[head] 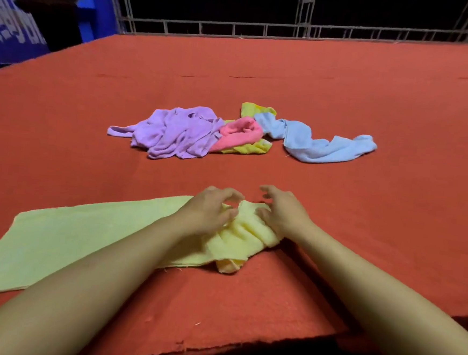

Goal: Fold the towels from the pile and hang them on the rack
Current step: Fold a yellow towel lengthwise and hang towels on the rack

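Pale yellow towel (82, 238), lower left: soft, light, floppy; bunched end at centre; L hand (210, 212) & R hand (283, 212) fingers curled, pinching it; best grab corners.

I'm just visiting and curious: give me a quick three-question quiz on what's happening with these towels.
1. True or false: the pale yellow towel is already folded neatly.
2. Which towel in the pile lies farthest right: A) purple towel B) pink towel C) light blue towel?
3. What are the left hand and right hand touching?

Key: 1. False, its right end is bunched. 2. C. 3. The pale yellow towel's crumpled end, on the red table.
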